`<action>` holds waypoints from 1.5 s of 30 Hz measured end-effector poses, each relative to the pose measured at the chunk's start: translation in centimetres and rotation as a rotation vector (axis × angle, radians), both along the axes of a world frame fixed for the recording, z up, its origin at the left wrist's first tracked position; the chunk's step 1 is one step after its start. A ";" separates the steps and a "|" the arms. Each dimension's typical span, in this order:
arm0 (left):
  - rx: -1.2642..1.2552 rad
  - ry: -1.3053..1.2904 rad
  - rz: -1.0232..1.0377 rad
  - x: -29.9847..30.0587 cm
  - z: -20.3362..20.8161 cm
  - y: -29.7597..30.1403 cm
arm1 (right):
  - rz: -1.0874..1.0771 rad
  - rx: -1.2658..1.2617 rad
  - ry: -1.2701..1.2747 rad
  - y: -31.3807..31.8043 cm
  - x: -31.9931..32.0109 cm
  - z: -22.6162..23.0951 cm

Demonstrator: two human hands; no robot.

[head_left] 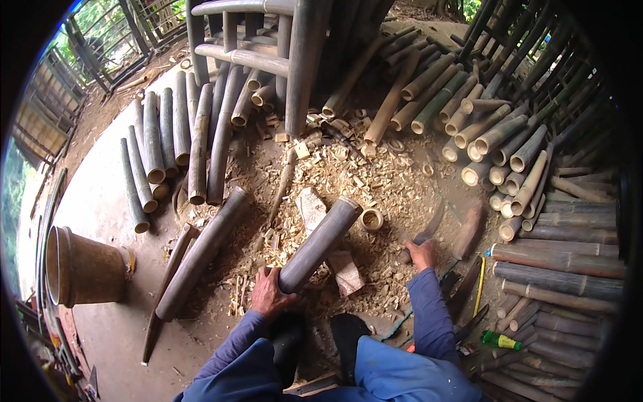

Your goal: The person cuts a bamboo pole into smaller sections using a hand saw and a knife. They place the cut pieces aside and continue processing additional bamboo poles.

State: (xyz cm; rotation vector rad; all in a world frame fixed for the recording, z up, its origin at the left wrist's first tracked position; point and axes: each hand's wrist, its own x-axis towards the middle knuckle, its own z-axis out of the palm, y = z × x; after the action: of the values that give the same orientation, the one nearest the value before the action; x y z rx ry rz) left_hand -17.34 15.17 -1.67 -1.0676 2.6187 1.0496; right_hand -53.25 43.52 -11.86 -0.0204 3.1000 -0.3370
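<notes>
My left hand point(270, 293) is closed around the near end of a thick dark bamboo piece point(320, 245). That piece slants away to the right, its far end resting over a pale, rough block point(347, 273). In my right hand point(422, 254) is the handle of a machete point(432, 222), its curved blade pointing away over the shavings. Just past the far end of the bamboo lies a short cut bamboo ring point(372, 219). Another long dark bamboo piece point(204, 251) lies to the left of my left hand.
Bamboo shavings point(355, 174) cover the ground ahead. Rows of cut bamboo point(181, 127) lie at the far left, with stacks point(562, 261) at the right. A bucket point(87, 268) stands left, a bamboo frame point(305, 74) ahead. A green bottle point(501, 340) lies near right.
</notes>
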 end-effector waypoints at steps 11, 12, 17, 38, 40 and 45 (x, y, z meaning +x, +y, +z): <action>-0.225 0.020 0.122 -0.5 -0.2 3.3 | 0.206 -0.809 -0.810 3.2 12.3 12.6; -0.219 0.015 0.121 -0.6 -0.2 3.4 | 0.265 -0.709 -0.889 3.6 12.7 13.3; -0.217 0.035 0.122 -0.7 -1.2 3.4 | 0.148 -0.844 -0.735 3.2 10.5 11.1; -0.251 0.105 0.044 -0.1 -3.7 1.5 | 1.192 -0.176 -0.010 -8.7 10.6 9.8; -0.231 0.117 0.036 0.1 -4.0 1.9 | 0.930 -0.073 -0.229 -8.7 6.9 10.8; -0.244 0.142 0.023 -0.3 -4.2 1.7 | 0.551 -0.372 -0.072 -6.6 -1.8 10.7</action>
State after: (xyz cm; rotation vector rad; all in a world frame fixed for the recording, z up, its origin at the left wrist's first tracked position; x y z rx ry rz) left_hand -17.67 16.91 -5.86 -1.1102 2.9149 0.8552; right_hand -55.09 36.90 -1.18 -0.8197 2.7531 -0.8431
